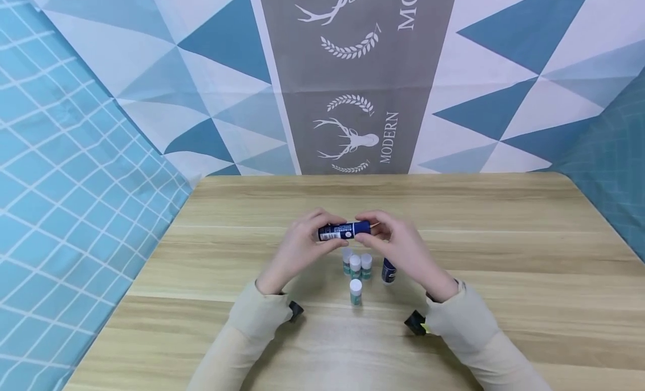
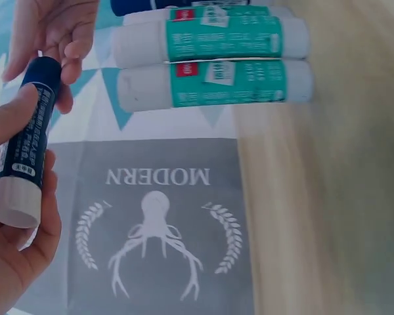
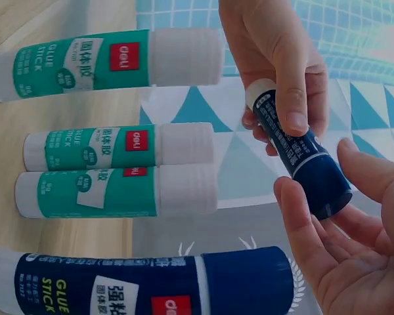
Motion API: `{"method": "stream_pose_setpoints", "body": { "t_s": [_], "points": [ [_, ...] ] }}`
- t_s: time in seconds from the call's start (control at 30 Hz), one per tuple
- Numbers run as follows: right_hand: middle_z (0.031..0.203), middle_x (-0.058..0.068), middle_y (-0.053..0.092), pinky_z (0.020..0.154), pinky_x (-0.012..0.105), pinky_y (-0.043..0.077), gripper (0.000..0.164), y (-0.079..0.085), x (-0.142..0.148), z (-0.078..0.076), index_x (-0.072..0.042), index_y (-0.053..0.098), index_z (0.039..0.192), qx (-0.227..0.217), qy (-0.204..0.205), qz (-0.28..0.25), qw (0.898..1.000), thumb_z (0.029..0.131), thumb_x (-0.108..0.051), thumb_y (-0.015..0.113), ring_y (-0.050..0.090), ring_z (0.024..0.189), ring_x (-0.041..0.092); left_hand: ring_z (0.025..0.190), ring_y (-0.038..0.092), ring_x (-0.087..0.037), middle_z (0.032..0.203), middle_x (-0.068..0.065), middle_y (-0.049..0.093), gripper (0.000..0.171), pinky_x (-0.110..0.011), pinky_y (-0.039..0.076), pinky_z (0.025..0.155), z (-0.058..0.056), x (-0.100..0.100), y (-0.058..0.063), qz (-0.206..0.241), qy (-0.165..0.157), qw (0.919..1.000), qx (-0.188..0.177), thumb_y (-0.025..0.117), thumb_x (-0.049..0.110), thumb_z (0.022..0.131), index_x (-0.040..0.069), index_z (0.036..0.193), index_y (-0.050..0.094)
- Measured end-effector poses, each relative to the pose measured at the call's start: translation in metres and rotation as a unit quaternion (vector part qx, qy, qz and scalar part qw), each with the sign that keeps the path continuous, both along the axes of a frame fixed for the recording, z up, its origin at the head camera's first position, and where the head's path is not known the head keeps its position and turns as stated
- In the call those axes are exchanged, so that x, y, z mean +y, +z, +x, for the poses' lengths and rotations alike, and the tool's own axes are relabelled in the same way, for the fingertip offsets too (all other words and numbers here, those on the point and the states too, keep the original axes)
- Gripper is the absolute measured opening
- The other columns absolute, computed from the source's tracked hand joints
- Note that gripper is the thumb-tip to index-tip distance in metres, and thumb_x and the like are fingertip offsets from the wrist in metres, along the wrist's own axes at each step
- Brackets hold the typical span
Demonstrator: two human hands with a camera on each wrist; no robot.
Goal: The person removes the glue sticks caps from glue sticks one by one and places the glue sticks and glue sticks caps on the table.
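Note:
My left hand (image 1: 301, 238) grips a dark blue glue stick (image 1: 336, 232) with a white base, held nearly level above the table. Its thumb lies along the printed label in the left wrist view. At the other end, my right hand (image 1: 394, 238) has its fingers spread around the dark blue cap (image 3: 320, 187), one fingertip right at the cap's edge and the thumb close beside it. Below the hands stand several green glue sticks (image 1: 355, 293) with white caps. A second dark blue glue stick (image 1: 388, 271) stands under the right hand, its top hidden by that hand.
The wood-grain table (image 1: 201, 324) runs back to a patterned cloth (image 1: 353, 71) with triangles and a grey deer-print strip. Blue cloth (image 1: 60, 184) with white lines hangs at the left. Black wrist devices (image 1: 415, 322) show beneath the sleeves (image 1: 468, 324).

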State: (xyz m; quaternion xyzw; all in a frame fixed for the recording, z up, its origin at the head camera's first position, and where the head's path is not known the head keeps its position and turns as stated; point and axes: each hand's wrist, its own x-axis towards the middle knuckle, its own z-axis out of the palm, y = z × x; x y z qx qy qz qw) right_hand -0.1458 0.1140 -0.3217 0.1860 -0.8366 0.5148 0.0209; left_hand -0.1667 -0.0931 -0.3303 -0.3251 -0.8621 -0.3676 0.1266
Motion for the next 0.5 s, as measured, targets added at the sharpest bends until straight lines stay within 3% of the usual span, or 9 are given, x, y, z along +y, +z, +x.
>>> {"method": "stream_pose_setpoints", "body": {
  "t_s": [0.23,0.5],
  "points": [
    [0.091,0.009,0.066,0.067,0.026,0.052,0.032,0.003,0.010,-0.003,-0.006,0.061,0.112,-0.023,-0.029,-0.036,0.999,0.084,-0.021,0.065,0.064,0.075,0.017,0.083,0.054,-0.005,0.095,0.005,0.061,0.031,-0.021,0.046,0.067,0.000,0.007,0.006,0.004,0.011,0.9991,0.041,0.075,0.023,0.075,0.013,0.103,0.066],
    [0.092,0.010,0.068,0.068,0.025,0.052,0.033,0.005,0.014,-0.001,-0.005,0.062,0.110,-0.035,-0.021,-0.045,0.998,0.082,-0.021,0.067,0.065,0.076,0.014,0.084,0.054,-0.006,0.095,0.003,0.061,0.033,-0.019,0.047,0.070,0.001,0.010,0.005,0.011,0.004,0.9975,0.070,0.075,0.021,0.074,0.011,0.103,0.066]
  ]
}}
